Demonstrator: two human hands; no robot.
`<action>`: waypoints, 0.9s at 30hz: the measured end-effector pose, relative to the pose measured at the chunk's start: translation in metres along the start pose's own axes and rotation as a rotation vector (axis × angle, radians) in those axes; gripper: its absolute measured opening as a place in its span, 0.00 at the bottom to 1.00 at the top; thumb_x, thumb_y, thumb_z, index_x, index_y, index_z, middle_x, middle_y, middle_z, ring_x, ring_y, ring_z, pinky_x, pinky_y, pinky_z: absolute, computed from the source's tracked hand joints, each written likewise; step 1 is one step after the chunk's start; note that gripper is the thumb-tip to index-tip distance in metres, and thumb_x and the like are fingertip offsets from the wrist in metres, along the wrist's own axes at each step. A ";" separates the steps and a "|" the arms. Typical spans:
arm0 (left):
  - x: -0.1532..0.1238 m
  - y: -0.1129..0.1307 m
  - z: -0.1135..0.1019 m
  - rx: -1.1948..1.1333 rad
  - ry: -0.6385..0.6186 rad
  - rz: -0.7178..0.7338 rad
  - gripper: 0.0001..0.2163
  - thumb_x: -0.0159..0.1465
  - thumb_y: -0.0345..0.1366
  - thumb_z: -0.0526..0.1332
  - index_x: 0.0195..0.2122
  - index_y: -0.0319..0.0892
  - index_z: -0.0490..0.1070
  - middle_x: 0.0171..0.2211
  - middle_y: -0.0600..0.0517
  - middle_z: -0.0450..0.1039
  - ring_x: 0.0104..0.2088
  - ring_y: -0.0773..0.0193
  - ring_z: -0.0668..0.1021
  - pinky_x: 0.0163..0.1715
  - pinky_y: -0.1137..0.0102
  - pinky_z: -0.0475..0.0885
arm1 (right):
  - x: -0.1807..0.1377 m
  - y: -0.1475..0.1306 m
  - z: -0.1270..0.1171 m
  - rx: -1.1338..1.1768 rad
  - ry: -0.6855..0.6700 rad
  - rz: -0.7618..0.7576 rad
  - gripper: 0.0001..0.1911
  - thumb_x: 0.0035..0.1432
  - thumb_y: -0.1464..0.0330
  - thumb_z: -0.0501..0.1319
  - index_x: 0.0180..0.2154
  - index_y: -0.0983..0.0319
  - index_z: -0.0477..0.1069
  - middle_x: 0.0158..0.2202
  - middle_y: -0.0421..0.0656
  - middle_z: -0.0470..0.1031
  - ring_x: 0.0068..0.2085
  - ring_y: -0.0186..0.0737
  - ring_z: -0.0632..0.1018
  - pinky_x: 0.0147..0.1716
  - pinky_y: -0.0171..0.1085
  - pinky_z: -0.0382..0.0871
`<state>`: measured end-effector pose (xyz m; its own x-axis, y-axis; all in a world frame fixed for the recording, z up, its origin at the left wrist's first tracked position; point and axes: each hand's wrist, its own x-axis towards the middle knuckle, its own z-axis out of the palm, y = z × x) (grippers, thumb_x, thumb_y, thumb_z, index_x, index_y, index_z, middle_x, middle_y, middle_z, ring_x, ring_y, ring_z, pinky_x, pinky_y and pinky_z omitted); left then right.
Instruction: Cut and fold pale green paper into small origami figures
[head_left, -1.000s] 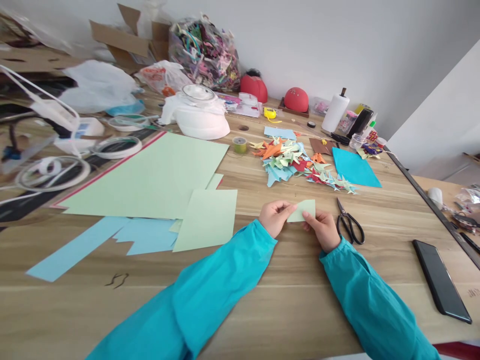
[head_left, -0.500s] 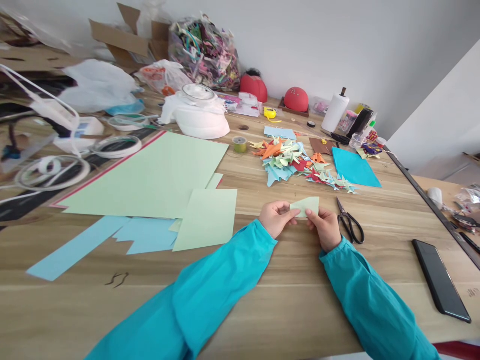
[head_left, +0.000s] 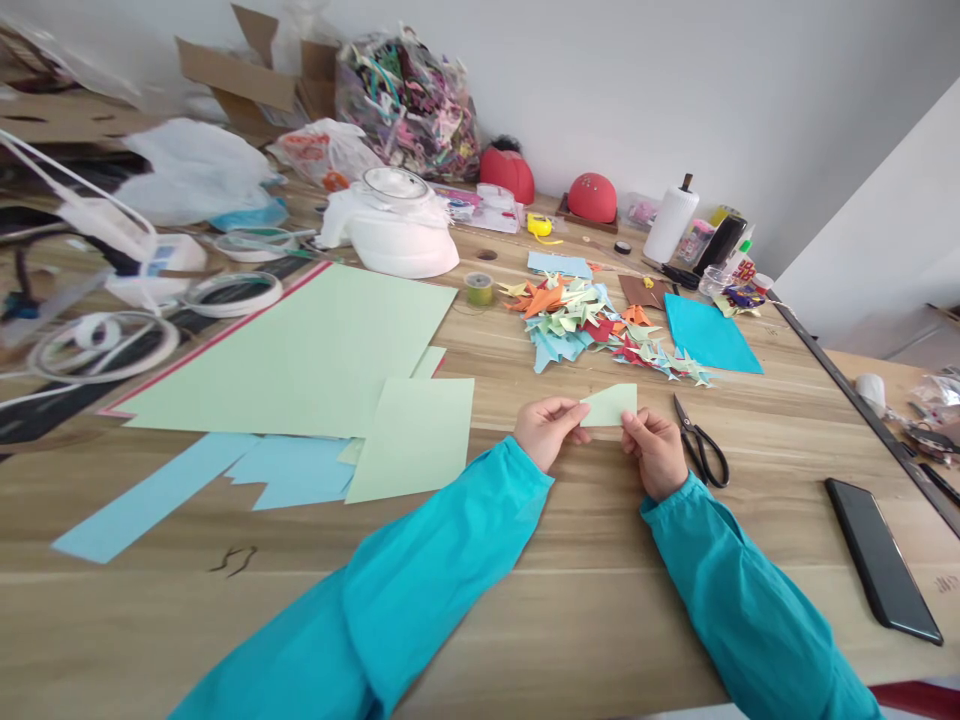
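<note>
A small piece of pale green paper point(head_left: 610, 405), with a slanted top edge on its left, is held up between my two hands just above the table. My left hand point(head_left: 549, 428) pinches its left end between thumb and fingers. At the lower right corner, my right hand point(head_left: 654, 450) grips it the same way. Black-handled scissors point(head_left: 701, 445) lie right beside my right hand, blades pointing away. Beyond the hands sits a pile of folded paper cranes point(head_left: 574, 320) in green, blue, orange and red.
Large green sheets point(head_left: 315, 350), a smaller green sheet point(head_left: 420, 435) and blue paper strips point(head_left: 154, 500) lie to the left. A phone point(head_left: 881, 560) rests at the right. Behind are a thread spool point(head_left: 479, 290), a turquoise sheet point(head_left: 712, 335) and a white bottle point(head_left: 671, 225).
My right thumb has slid off the middle of the green paper to its lower right corner, so more of its surface shows. The paper has risen slightly.
</note>
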<state>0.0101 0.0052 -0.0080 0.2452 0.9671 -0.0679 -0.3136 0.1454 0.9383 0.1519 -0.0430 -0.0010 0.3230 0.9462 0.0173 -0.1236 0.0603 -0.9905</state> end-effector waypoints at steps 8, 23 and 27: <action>0.003 -0.004 -0.004 0.048 -0.023 0.039 0.13 0.47 0.44 0.67 0.21 0.39 0.71 0.11 0.56 0.68 0.13 0.70 0.70 0.15 0.76 0.64 | -0.001 0.000 0.000 -0.064 -0.058 -0.007 0.17 0.47 0.58 0.64 0.18 0.63 0.66 0.15 0.36 0.66 0.17 0.27 0.62 0.17 0.31 0.52; -0.003 0.005 0.001 0.079 -0.076 0.046 0.14 0.43 0.42 0.69 0.23 0.37 0.71 0.19 0.51 0.74 0.18 0.66 0.74 0.22 0.70 0.71 | 0.001 0.004 0.000 0.009 0.014 0.002 0.17 0.47 0.58 0.65 0.18 0.63 0.65 0.14 0.35 0.65 0.16 0.27 0.62 0.16 0.30 0.53; -0.002 0.003 0.001 0.049 -0.065 0.027 0.14 0.43 0.41 0.69 0.24 0.37 0.70 0.19 0.51 0.74 0.17 0.67 0.74 0.20 0.72 0.70 | 0.001 0.005 -0.001 0.022 0.010 -0.007 0.15 0.46 0.59 0.65 0.20 0.62 0.68 0.16 0.35 0.67 0.17 0.27 0.63 0.16 0.30 0.55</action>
<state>0.0100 0.0031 -0.0046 0.2972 0.9546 -0.0219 -0.2761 0.1079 0.9551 0.1523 -0.0420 -0.0056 0.3329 0.9427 0.0231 -0.1421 0.0744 -0.9871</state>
